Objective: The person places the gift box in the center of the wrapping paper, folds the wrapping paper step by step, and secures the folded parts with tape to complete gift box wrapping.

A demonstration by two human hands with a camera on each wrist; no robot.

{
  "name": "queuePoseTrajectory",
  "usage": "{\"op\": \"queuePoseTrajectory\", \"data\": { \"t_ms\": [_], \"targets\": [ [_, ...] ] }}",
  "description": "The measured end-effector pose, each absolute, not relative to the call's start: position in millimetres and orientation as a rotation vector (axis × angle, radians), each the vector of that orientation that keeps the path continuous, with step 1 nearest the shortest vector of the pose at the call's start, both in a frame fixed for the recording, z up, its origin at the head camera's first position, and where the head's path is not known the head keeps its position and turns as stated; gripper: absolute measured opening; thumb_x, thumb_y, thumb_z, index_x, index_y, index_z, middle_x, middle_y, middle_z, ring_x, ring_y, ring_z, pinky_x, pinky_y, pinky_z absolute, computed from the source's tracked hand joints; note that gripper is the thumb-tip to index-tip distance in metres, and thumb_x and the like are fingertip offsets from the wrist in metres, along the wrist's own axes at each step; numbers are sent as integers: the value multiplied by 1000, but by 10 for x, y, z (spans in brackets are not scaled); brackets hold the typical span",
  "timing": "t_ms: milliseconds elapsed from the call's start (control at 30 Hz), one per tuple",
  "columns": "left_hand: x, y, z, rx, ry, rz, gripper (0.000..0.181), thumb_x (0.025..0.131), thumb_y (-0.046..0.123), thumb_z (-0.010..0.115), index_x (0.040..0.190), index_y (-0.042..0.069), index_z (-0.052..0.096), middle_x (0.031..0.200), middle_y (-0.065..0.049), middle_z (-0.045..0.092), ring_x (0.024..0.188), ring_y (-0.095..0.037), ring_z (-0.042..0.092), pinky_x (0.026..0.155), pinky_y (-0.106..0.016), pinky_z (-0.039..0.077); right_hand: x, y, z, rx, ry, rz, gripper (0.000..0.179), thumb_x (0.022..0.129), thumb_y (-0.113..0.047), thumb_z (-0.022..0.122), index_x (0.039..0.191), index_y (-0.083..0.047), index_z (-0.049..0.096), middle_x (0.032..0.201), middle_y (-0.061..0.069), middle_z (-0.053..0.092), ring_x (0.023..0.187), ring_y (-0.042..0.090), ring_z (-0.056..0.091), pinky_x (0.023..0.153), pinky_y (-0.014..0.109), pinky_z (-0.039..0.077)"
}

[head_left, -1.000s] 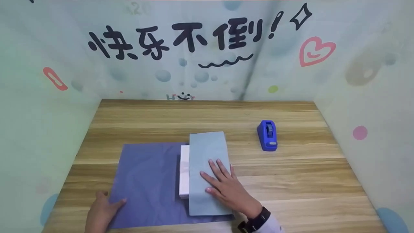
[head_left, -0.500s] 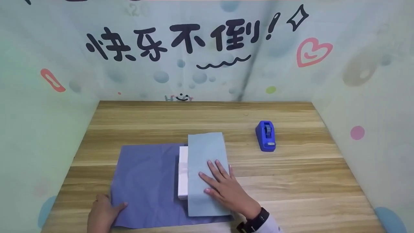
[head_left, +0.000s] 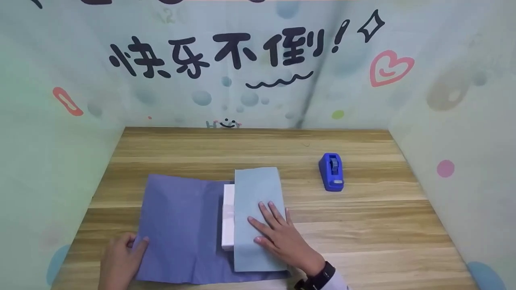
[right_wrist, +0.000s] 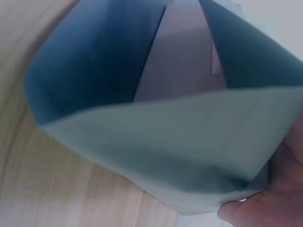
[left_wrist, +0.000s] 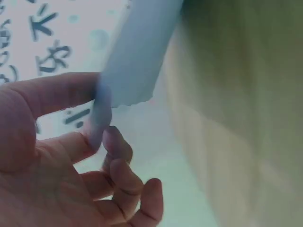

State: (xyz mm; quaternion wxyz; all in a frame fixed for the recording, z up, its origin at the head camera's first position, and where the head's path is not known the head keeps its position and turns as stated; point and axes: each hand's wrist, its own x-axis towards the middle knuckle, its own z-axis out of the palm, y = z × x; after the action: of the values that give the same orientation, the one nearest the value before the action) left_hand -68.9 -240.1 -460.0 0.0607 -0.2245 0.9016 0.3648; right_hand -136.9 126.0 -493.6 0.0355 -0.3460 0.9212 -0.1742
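Note:
A sheet of wrapping paper (head_left: 173, 229), blue-purple inside and light blue outside, lies across the table. A white box (head_left: 228, 217) sits on it, its right part hidden under the folded-over light blue flap (head_left: 256, 185). My right hand (head_left: 284, 239) presses the flap onto the box with spread fingers. In the right wrist view the box (right_wrist: 182, 56) shows between the paper's curved sides. My left hand (head_left: 123, 255) pinches the sheet's left edge, which is raised off the table. The left wrist view has the paper (left_wrist: 137, 56) between thumb and forefinger, other fingers loosely curled.
A blue tape dispenser (head_left: 332, 173) with a roll of tape stands to the right, behind my right hand. The wood-grain table (head_left: 363, 237) is bounded at the back and both sides by a printed curtain (head_left: 250, 84).
My left hand has taken the sheet's left edge between thumb and finger and lifted it, creasing the paper left of the box. My right hand stays in place on the flap.

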Motion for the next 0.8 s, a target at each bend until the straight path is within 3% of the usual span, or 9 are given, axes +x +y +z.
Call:
{"op": "queuePoseTrajectory", "data": {
  "t_ms": [167, 367, 600, 667, 800],
  "targets": [
    [-657, -2146, -4317, -663, 2750, 1243, 37, 93, 37, 51, 102, 1, 54, 103, -16, 49, 95, -27, 46, 75, -35, 38, -1355, 1260, -4925, -1044, 2832, -546, 50, 97, -45, 36, 145, -31, 30, 157, 8, 12, 143, 35, 8, 105, 70, 10],
    [-644, -1827, -4067, -576, 2779, 1426, 37, 94, 40, 50, 103, 4, 55, 110, -12, 51, 103, -23, 48, 87, -37, 40, -1352, 1252, -4938, -1034, 2831, -548, 50, 97, -47, 35, 145, -32, 30, 157, 7, 12, 144, 34, 7, 106, 70, 10],
    [-679, -1481, -3949, -359, 2847, 1662, 17, 92, 24, 58, 91, 6, 58, 108, -6, 58, 99, -15, 53, 88, -27, 46, -1370, 1243, -4954, -1084, 2868, -555, 49, 97, -44, 39, 144, -31, 34, 155, 11, 17, 142, 37, 13, 104, 71, 14],
    [-719, -1387, -3954, -232, 2852, 1759, 13, 91, 17, 59, 88, 5, 58, 113, -11, 59, 103, -20, 56, 88, -32, 48, -1374, 1243, -4956, -1097, 2879, -559, 49, 97, -43, 40, 143, -30, 35, 155, 12, 19, 142, 38, 14, 103, 71, 15],
    [-814, -1185, -3968, -90, 2730, 1853, 13, 91, 20, 58, 88, 8, 57, 129, -16, 54, 113, -30, 53, 94, -46, 45, -1380, 1244, -4955, -1097, 2875, -571, 48, 97, -42, 40, 144, -30, 35, 155, 13, 18, 141, 38, 14, 103, 71, 15]
  ]
}}
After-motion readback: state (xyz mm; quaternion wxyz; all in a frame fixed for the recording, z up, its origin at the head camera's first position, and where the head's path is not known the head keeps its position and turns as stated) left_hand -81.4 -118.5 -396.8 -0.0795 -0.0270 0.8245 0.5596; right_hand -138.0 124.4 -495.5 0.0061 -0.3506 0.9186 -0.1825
